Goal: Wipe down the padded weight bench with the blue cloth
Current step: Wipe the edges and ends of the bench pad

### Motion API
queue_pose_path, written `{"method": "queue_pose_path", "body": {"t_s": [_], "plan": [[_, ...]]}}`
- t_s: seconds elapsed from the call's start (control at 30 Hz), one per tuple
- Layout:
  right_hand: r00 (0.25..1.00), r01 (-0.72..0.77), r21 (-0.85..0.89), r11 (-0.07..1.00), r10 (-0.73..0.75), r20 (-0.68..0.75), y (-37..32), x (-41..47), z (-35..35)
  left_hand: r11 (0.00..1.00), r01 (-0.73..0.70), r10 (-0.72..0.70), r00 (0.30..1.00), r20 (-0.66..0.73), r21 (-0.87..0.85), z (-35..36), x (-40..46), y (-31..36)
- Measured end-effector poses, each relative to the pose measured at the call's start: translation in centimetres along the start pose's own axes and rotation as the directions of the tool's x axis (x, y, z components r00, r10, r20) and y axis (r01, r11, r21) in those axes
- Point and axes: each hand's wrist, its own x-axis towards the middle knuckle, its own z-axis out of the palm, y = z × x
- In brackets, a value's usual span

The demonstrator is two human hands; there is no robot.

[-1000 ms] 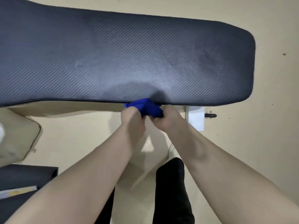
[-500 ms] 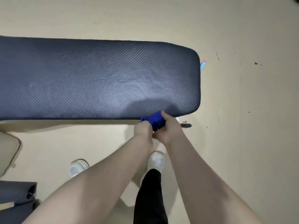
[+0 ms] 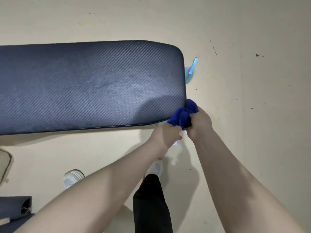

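Nearest the camera: two bare forearms reach forward from the bottom edge, and a black trouser leg (image 3: 151, 204) shows between them. Two white shoes stand on the beige floor (image 3: 252, 132), one (image 3: 72, 178) left of the forearms, the other (image 3: 157, 167) just past the trouser leg. Dark rolled mat (image 3: 16, 207) sits in the bottom-left corner.

Left hand (image 3: 165, 136) and right hand (image 3: 199, 124) meet side by side at the bench's near right corner. Both are closed on the blue cloth (image 3: 184, 115), which is bunched into a wad between them. Right-hand fingers wrap the cloth's right side; the left hand grips its lower edge.

The cloth presses against the rounded near-right corner of the padded weight bench (image 3: 84, 88), touching its right end edge. A small white part shows just under the hands; can't tell what it is.

The bench pad is dark, diagonal weave texture, running off the left edge. Lighter streaky patches across the middle of the top surface.

Farther: light blue spray bottle (image 3: 191, 68) with a red tip, on the floor just beyond the bench's right end, partly hidden by the pad. Scattered dark marks on the floor to the far right.
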Motion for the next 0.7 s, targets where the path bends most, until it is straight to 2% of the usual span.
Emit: {"method": "queue_pose_path", "body": {"t_s": [0.03, 0.07, 0.1, 0.17, 0.2, 0.23, 0.27, 0.33, 0.37, 0.47, 0.63, 0.7], "plan": [[0.997, 0.076, -0.06, 0.995, -0.076, 0.0, 0.1, 0.5, 0.0, 0.946, -0.077, 0.101, 0.993, -0.059, 0.314, -0.7, -0.2, 0.6], [0.987, 0.162, -0.165, 0.973, -0.163, 0.006, -0.1, 0.8, 0.0, 0.8, -0.167, 0.268, 0.959, -0.094, 0.577, -1.3, 0.2, 0.8], [0.969, 0.248, -0.232, 0.941, -0.244, 0.046, 0.2, 1.4, 0.2, 0.591, -0.237, 0.461, 0.884, -0.081, 0.771, -2.0, 0.4, 1.1], [0.948, 0.319, -0.303, 0.898, -0.31, 0.078, 0.4, 3.2, 0.8, 0.24, -0.296, 0.747, 0.665, 0.019, 0.925, -3.2, 1.5, 1.3], [0.939, 0.341, -0.332, 0.879, -0.333, 0.081, 0.0, 4.1, 1.2, 0.143, -0.275, 0.8, 0.598, 0.052, 0.951, -3.7, 2.2, 1.4], [0.924, 0.38, -0.324, 0.866, -0.369, 0.1, -0.4, 5.5, 1.4, 0.093, -0.244, 0.823, 0.565, 0.063, 0.965, -4.1, 2.8, 1.6], [0.91, 0.415, -0.334, 0.846, -0.395, 0.13, -1.2, 6.5, 1.8, 0.077, -0.213, 0.804, 0.591, 0.066, 0.974, -4.6, 3.5, 1.6], [0.878, 0.479, -0.398, 0.783, -0.44, 0.191, -2.8, 8.1, 3.0, 0.09, -0.151, 0.626, 0.777, 0.062, 0.984, -5.2, 3.7, 2.0], [0.865, 0.501, -0.419, 0.757, -0.455, 0.212, -3.3, 8.8, 3.5, 0.085, -0.119, 0.551, 0.833, 0.053, 0.989, -5.4, 3.9, 2.0], [0.846, 0.531, -0.465, 0.708, -0.474, 0.245, -3.7, 7.8, 3.2, 0.01, -0.034, 0.531, 0.847, 0.024, 0.999, -5.7, 3.7, 2.6], [0.911, 0.413, -0.486, 0.77, -0.352, 0.217, -1.2, 3.9, -1.1, 0.058, -0.011, 0.495, 0.868, -0.019, 0.998, -4.8, 3.4, 3.1], [0.911, 0.411, -0.483, 0.773, -0.369, 0.185, -1.2, 4.0, -0.6, 0.082, -0.017, 0.491, 0.871, -0.025, 0.996, -4.8, 3.3, 3.3]]}}
